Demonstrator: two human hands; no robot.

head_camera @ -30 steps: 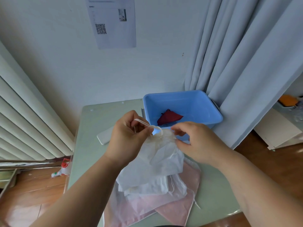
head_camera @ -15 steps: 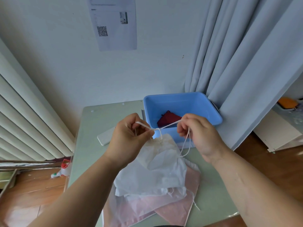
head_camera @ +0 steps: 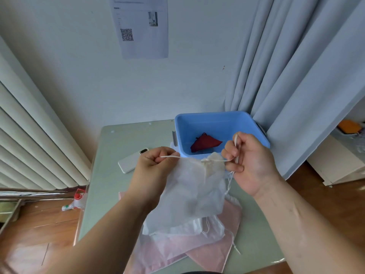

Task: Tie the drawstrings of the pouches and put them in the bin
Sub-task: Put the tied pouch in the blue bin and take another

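Note:
A sheer white pouch hangs between my hands above the table, its mouth gathered into a small knot. My left hand pinches one end of the white drawstring. The other end runs to my right hand, which grips it. The string is stretched taut sideways. Behind the hands stands a blue bin with a dark red pouch in it. Under the held pouch lie more pouches, white and pink.
A white phone lies on the pale green table left of the bin. Grey curtains hang at the right, a radiator at the left. A bottle lies on the wooden floor.
My hands have pulled apart sideways, drawing the string taut and cinching the knot at the pouch's mouth. The right hand moved right and up.

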